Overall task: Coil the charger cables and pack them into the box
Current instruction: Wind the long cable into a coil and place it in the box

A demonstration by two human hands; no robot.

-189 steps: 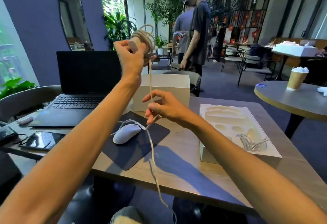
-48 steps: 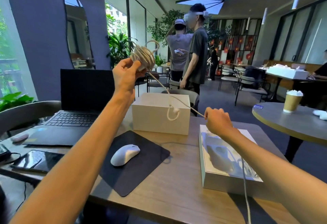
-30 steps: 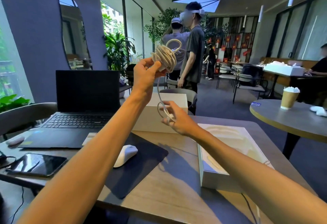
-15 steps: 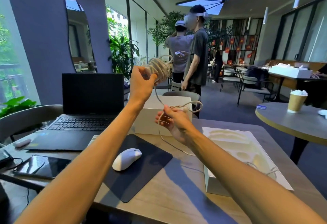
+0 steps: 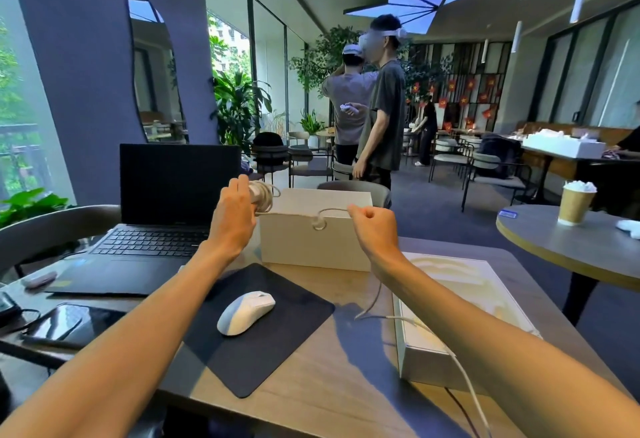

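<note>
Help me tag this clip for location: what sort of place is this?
Likely a café or co-working lounge: a round table with a paper cup on it, rows of chairs at further tables, and large potted plants indoors.

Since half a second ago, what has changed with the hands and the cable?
The left hand lowered the coil level with the white box; the right hand swung out rightward, pulling the cable straight between them. Both keep their grip. The mouse and laptop are unmoved.

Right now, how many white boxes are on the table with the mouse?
2. One upright box stands behind the mouse pad; one flat box lies on the right side.
</note>
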